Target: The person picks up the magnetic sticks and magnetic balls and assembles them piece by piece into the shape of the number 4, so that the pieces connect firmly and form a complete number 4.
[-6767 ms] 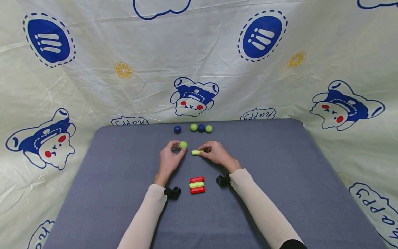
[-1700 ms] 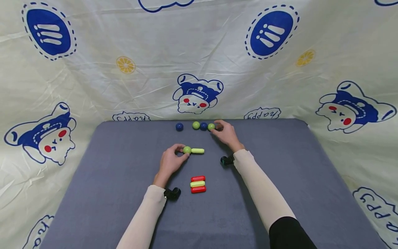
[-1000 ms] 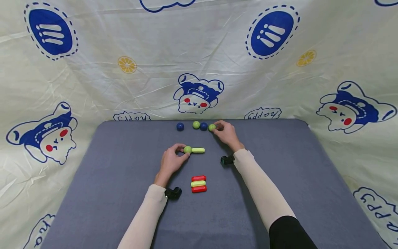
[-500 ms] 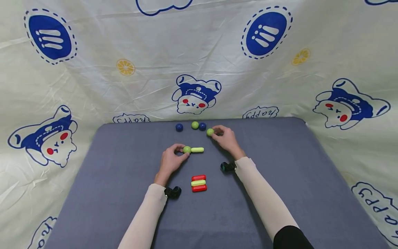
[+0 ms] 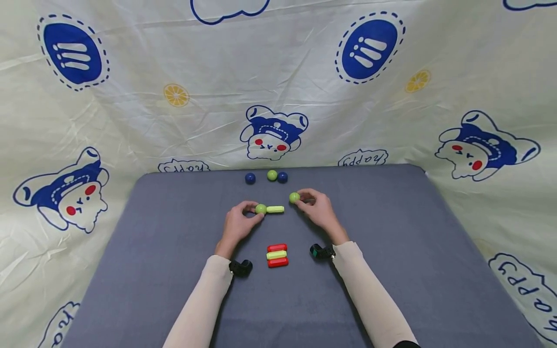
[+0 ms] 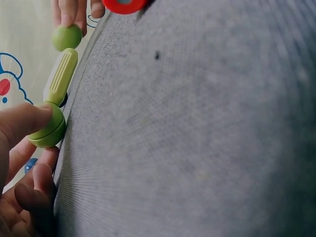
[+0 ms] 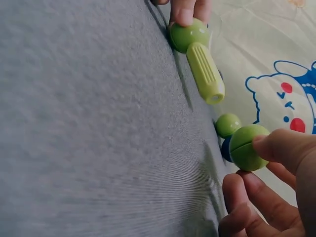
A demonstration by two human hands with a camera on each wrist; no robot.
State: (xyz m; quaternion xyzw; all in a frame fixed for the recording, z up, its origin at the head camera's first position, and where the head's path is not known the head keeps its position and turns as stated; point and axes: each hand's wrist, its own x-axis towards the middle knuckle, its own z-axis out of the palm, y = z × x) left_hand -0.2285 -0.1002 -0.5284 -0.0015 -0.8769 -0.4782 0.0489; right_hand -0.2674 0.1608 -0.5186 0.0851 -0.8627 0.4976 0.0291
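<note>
My left hand (image 5: 239,224) pinches a green ball (image 5: 260,209) between thumb and fingers. A ribbed yellow-green rod (image 5: 275,209) sticks out from that ball's right side, joined end-on to it; a small hole shows in the free end of the rod in the right wrist view. My right hand (image 5: 319,210) holds a second green ball (image 7: 248,148), thumb on one side and fingers on the other. A seam line runs round this ball. It sits a short gap to the right of the rod's free end and slightly farther back.
Near the table's back edge lie a blue ball (image 5: 250,178), a green ball (image 5: 271,175) and another blue ball (image 5: 282,177). Between my forearms, two red rods (image 5: 278,262) flank a yellow-green rod (image 5: 276,254). A printed cloth (image 5: 209,130) hangs behind the grey table (image 5: 174,290).
Earlier my right hand held the rod, which is now joined to the left hand's ball. It has since picked the rightmost green ball from the back row and brought it nearer the rod.
</note>
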